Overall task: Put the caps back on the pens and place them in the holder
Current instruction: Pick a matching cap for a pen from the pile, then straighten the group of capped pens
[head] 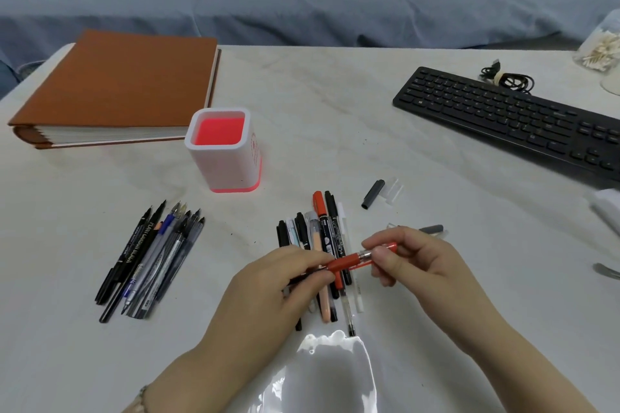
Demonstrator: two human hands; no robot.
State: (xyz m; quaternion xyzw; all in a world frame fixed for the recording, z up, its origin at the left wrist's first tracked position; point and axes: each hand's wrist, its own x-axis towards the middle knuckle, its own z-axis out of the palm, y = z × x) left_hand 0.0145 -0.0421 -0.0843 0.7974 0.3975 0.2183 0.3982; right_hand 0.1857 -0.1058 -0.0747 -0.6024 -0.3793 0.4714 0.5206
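Head view: a red pen (352,260) is held level between both hands, just above a cluster of pens (322,235) lying side by side on the desk (335,111). The fingers of the left hand (285,282) are curled around the pen's left end, next to its red clip part. The fingers of the right hand (409,258) are pinched on its clear and red right end. A white holder (223,157) with a pink inside is seen upright further back and to the left, well apart from the hands. A second group of pens (151,258), tips bared, is spread at the left. A dark cap (372,194) and a clear cap (393,190) lie loose beyond the right hand, and a grey cap (432,229) lies just behind it. A brown album (117,84) is set at the far left and a black keyboard (510,117) at the right.
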